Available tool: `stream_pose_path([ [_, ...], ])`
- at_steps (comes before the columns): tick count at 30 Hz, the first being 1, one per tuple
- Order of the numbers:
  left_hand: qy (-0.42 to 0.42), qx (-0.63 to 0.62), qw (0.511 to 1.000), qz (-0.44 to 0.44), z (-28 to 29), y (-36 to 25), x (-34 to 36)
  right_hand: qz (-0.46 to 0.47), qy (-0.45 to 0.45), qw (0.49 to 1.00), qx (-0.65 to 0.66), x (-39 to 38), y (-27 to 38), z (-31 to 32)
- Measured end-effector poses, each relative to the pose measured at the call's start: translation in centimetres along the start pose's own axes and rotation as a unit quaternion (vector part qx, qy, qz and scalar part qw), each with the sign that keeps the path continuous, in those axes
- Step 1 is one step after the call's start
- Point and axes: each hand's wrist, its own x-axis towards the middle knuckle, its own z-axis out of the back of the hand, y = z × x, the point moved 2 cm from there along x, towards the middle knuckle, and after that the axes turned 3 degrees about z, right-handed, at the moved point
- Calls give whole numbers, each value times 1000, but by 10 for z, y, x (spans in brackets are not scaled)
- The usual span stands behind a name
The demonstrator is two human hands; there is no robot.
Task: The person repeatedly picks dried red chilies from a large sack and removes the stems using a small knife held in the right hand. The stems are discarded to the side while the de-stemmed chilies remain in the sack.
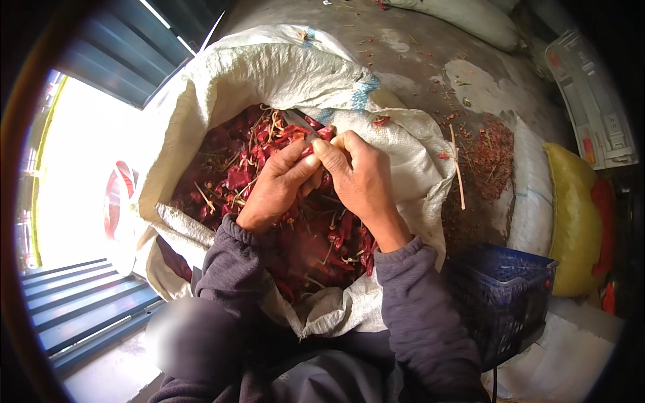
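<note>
A large white woven sack (282, 60) stands with its mouth rolled down, full of dried red chili peppers (238, 176) with pale stems. Over its middle, my left hand (282, 185) and my right hand (359, 178) meet, thumbs and fingers pinched together. Between their fingertips is a dried red chili pepper (295, 131), partly covered by the fingers. Just behind the fingertips a narrow greyish strip shows; what it is I cannot make out. Both wrists come out of dark sleeves.
At the lower right stands a dark blue plastic crate (514, 265). Beyond it are a yellow sack (571, 215) and a white sack (531, 195). A thin stick (457, 168) and red chili scraps (490, 158) lie right of the sack. A grey plastic crate (594, 101) sits far right.
</note>
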Motion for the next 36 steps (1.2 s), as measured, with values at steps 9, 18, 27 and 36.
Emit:
stream_pose_path([
  [9, 14, 274, 961, -27, 10, -20, -23, -148, 121, 974, 124, -13, -3, -1],
  [18, -14, 355, 931, -79, 11, -26, -38, -170, 143, 949, 224, -20, -2, -9],
  [27, -102, 303, 947, -38, 10, -9, -31, 224, -21, 947, -231, -21, 14, -23],
  [36, -166, 134, 976, -32, 33, -17, -55, 131, -194, 938, -255, 18, -4, 24],
])
